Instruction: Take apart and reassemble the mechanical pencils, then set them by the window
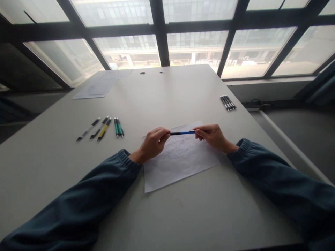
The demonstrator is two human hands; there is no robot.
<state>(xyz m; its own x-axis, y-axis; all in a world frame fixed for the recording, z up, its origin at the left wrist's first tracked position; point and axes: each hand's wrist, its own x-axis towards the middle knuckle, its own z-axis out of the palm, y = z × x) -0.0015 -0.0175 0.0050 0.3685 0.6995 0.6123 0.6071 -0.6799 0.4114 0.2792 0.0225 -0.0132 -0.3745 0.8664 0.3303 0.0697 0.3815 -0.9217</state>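
Observation:
A blue and black pen (183, 132) is stretched level between my two hands, above a sheet of white paper (180, 170) with scribbled marks. My left hand (153, 143) pinches the pen's black end. At the blue end, the thumb and fingers of my right hand (211, 136) close around it. Both tips of the pen are hidden by my fingers. Left of the paper lie two green pens (118, 127), a yellow pen (104, 129), and two pens with pale barrels and black ends, a clear one (88, 129) and a dark one (99, 127).
Several black pens (228, 103) lie in a row near the right edge of the white table (167, 101). More sheets of paper (96, 83) rest at the far left. Two round fittings sit near the far edge, with large windows (196, 45) beyond.

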